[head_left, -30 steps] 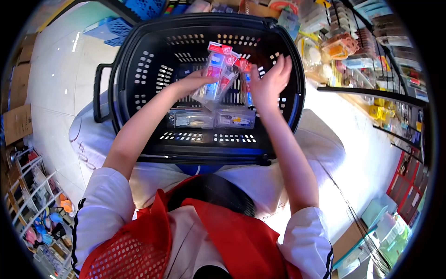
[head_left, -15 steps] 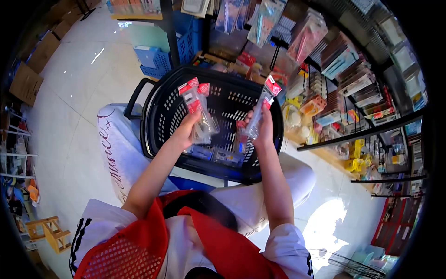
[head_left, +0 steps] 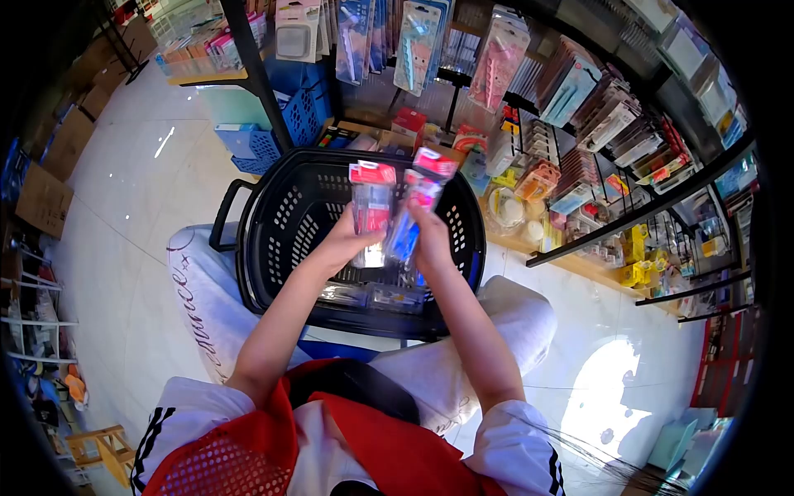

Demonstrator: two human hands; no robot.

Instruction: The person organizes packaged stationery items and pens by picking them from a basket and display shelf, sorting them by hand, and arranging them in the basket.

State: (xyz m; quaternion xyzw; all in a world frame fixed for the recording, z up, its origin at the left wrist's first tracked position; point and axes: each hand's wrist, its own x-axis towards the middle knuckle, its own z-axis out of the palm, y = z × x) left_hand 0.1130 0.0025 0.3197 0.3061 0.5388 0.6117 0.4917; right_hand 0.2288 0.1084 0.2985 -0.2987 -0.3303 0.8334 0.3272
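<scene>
Left hand: the left hand (head_left: 341, 242), near the middle of the frame, had its fingers narrowed on clear packs (head_left: 373, 217) with red tops, the thumb across their front; the packs stood almost upright.
Right hand: the right hand (head_left: 432, 240), just beside it, had its fingers closed on red-topped packets (head_left: 407, 227) showing blue, tilted with their tops toward the upper right; they were partly blurred.
Gap: the two bunches were close together; whether they touched could not be told.
Basket: the black basket (head_left: 285, 248) sat at the centre, under both hands, its handle (head_left: 222, 217) at the left.
Inside: clear cases (head_left: 395, 298) lay along the basket's lower side.
Rack: hanging goods (head_left: 418, 48) filled the top and upper right of the frame.
</scene>
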